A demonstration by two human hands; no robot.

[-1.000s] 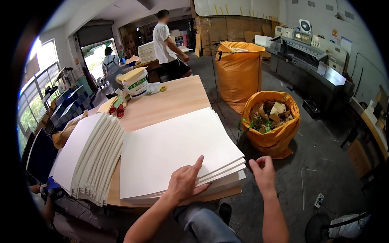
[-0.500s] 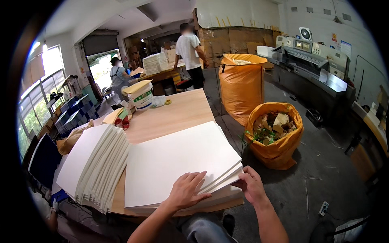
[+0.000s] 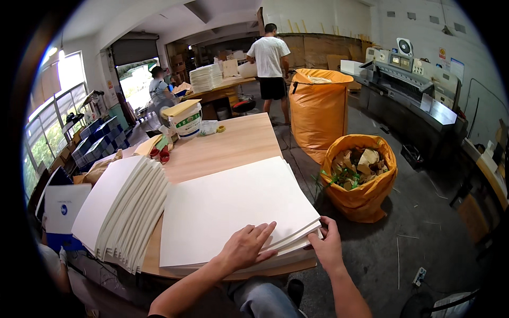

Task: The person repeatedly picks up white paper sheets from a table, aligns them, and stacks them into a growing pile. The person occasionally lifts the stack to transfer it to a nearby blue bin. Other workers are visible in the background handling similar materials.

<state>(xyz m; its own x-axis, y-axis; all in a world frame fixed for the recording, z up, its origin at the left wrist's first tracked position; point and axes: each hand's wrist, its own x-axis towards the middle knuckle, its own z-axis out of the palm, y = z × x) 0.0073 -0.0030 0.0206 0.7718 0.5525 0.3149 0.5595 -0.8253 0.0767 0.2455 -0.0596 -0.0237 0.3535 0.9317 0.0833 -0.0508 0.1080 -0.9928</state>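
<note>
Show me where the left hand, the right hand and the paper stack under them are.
left hand point(image 3: 245, 248): head view, on the back of the hand.
right hand point(image 3: 327, 249): head view, on the back of the hand.
paper stack point(image 3: 228, 206): head view, on the bare top sheet.
</note>
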